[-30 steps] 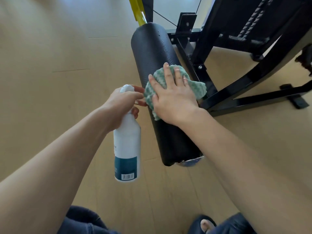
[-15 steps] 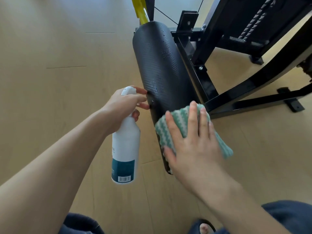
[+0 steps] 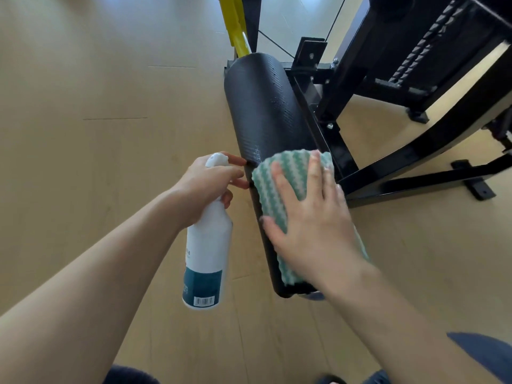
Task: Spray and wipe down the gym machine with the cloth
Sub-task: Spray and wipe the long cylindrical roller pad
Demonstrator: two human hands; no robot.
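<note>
Waffle-weave cloth (image 3: 279,187) drapes ribbed cylindrical roller pad (image 3: 266,106).

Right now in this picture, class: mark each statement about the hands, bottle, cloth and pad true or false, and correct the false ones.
1. The left hand grips a spray bottle. True.
2. The cloth is plain red. False: it is green and white.
3. The right hand presses the cloth flat on the black pad. True.
4. The bottle stands on the floor. False: it is held in the air.
5. The pad is yellow. False: it is black; only a bar behind it is yellow.
</note>
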